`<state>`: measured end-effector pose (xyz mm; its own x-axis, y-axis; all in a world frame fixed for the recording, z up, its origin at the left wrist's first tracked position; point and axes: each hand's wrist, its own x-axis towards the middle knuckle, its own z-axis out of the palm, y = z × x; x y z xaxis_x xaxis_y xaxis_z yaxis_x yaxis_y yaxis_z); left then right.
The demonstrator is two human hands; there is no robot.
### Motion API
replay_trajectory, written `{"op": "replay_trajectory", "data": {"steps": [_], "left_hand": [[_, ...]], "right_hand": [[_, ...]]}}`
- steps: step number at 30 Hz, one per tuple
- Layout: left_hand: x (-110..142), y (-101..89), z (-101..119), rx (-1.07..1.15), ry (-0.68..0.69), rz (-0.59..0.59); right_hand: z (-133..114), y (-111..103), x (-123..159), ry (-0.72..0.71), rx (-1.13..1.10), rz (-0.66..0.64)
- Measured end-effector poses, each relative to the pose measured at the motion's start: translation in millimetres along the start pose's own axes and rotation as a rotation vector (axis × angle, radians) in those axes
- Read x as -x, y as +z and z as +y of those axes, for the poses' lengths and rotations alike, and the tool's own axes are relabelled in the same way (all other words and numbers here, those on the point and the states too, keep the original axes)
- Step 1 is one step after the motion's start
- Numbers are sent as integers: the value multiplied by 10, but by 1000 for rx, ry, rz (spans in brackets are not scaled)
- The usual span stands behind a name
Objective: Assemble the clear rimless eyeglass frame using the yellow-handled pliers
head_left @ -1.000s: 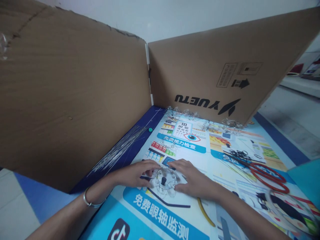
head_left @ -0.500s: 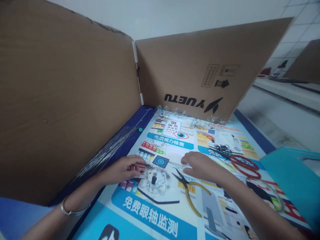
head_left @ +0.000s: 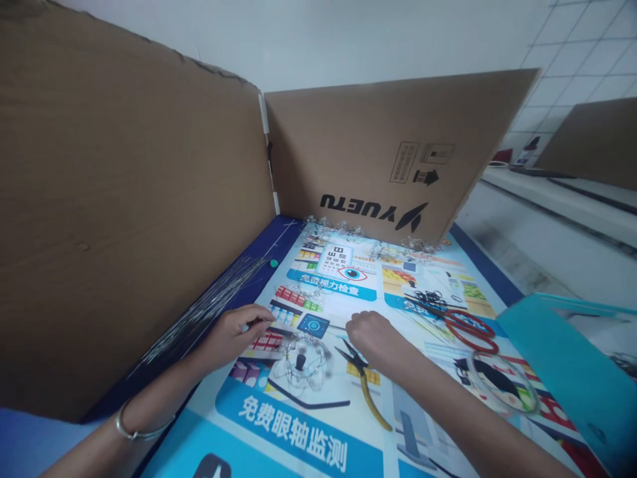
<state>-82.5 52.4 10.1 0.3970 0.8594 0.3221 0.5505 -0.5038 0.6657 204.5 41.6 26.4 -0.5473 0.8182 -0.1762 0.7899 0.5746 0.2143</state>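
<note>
My left hand [head_left: 242, 334] hovers at the left side of the printed sheet, thumb and forefinger brought close in a pinch; anything between them is too fine to see. Below and right of it lies a clear, beaded-looking wire ring [head_left: 318, 372]. My right hand [head_left: 372, 337] is closed, knuckles up, with a thin wire [head_left: 338, 326] running out of its left side. Just under that hand rest pliers [head_left: 371, 392] with yellow handles, one handle hidden by my hand and forearm.
Scissors [head_left: 472, 330] with red handles lie right, beside a tangle of black loops [head_left: 432, 299]. A clear round ring-like item [head_left: 532, 398] and a teal box [head_left: 552, 358] stand nearer. Loose wires [head_left: 204, 318] line the left cardboard wall [head_left: 149, 199]. Clear pieces [head_left: 343, 230] edge the back panel [head_left: 358, 146].
My left hand has drawn away from the clear wire ring. The right hand has come nearer the pliers and now covers one handle. The whole view has shifted slightly.
</note>
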Motion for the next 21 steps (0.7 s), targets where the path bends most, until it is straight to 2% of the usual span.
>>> {"op": "replay_trajectory", "data": {"steps": [11, 21], "left_hand": [[12, 26, -16, -14, 38, 100], [4, 23, -6, -53, 16, 80]], "right_hand": [[26, 58, -14, 6, 33, 36], [144, 49, 25, 55, -123, 100]]}}
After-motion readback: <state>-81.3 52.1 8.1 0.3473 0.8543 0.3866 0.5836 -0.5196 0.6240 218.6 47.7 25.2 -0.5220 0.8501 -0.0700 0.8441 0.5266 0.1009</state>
